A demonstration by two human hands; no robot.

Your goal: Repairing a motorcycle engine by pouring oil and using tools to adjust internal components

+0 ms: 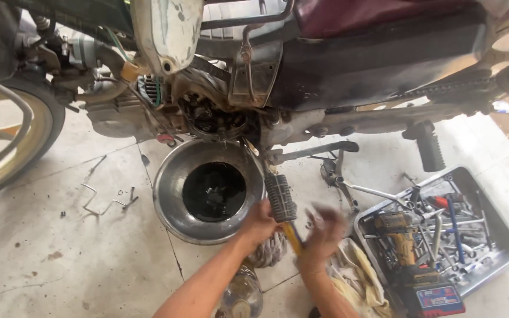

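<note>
Head view: left hand [258,224] grips yellow-handled tool [293,237]; right hand [324,232] blurred, fingers unclear. Likely stiff, oily; hold mid-handle, below fingers.

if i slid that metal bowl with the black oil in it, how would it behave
The bowl would probably feel heavy and sloshy: the dark oil pools deep in its middle. Its wide sloping rim should resist tipping, though a jerk may spill oil. The shiny metal is likely slippery, and it should slide easily on the smooth floor.

Both forearms reach forward, left hand [258,224] curled, right hand [324,232] motion-blurred (fingers indistinct).
</note>
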